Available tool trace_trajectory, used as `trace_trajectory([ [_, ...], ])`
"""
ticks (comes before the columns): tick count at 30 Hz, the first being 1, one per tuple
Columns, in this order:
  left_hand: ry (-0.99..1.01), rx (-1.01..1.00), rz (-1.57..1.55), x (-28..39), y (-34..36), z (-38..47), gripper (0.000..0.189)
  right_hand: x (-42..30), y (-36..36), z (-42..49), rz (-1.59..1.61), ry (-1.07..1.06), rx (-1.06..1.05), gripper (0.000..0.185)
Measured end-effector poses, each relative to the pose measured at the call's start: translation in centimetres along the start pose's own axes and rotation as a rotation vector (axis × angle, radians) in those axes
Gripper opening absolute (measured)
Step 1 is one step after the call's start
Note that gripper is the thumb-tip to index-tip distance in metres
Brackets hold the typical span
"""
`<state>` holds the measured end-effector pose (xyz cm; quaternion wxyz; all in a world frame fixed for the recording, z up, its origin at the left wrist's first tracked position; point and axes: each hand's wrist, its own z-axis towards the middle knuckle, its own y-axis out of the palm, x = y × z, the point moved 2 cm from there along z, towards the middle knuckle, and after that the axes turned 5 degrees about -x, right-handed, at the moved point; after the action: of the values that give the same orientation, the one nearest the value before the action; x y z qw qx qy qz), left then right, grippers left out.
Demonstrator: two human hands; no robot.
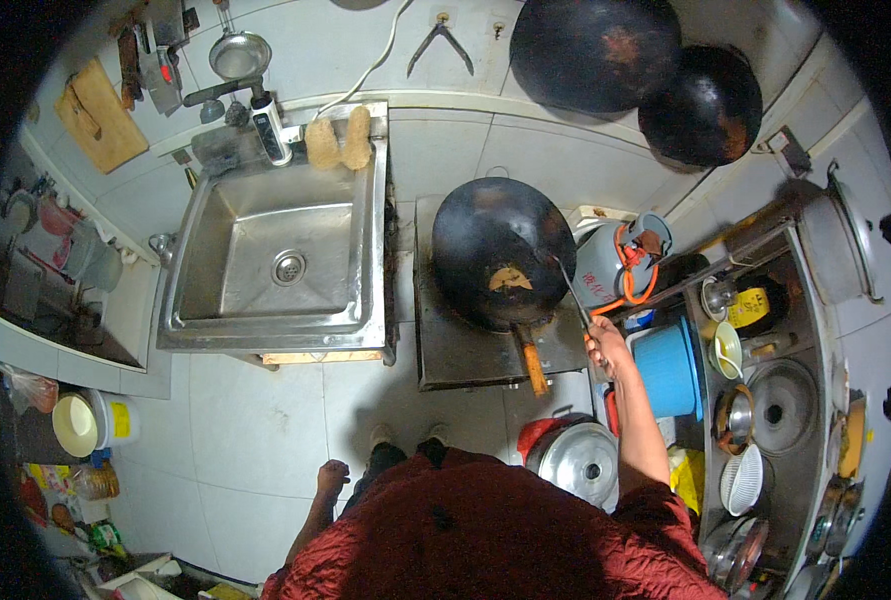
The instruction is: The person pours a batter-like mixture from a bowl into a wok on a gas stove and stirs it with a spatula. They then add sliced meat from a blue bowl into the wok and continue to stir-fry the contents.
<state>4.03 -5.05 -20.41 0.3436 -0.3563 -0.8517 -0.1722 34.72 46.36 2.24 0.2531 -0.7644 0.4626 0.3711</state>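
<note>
My right hand (604,345) grips the handle of a long-shafted cooking utensil (574,291), whose far end reaches into a black wok (483,225). That end is dark, so I cannot tell a spatula from a ladle. A tan patch (510,278) shows low in the wok, perhaps oil or a reflection. The wok sits on a dark stove (453,360), its wooden handle (529,360) pointing towards me. Down at my side hangs my left hand (333,478), fingers curled, with nothing seen in it.
Left of the stove stands a steel sink (295,232) with loofahs (340,141) on its back ledge. A gas cylinder (603,262) with an orange hose is behind my right hand. Close on the right are a blue bin (666,367), a lidded pot (580,461) and a crowded shelf (783,337).
</note>
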Motion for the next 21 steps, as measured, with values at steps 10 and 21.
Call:
trace_trajectory([
  [10,0.073,0.001,0.015,2.2,0.8,0.6,0.004,7.5,-0.1,3.6,1.048,0.31,-0.41,0.032],
  [21,0.04,0.019,-0.057,0.7,-0.6,0.1,0.003,6.5,6.9,-0.4,0.662,0.096,-0.343,0.017],
])
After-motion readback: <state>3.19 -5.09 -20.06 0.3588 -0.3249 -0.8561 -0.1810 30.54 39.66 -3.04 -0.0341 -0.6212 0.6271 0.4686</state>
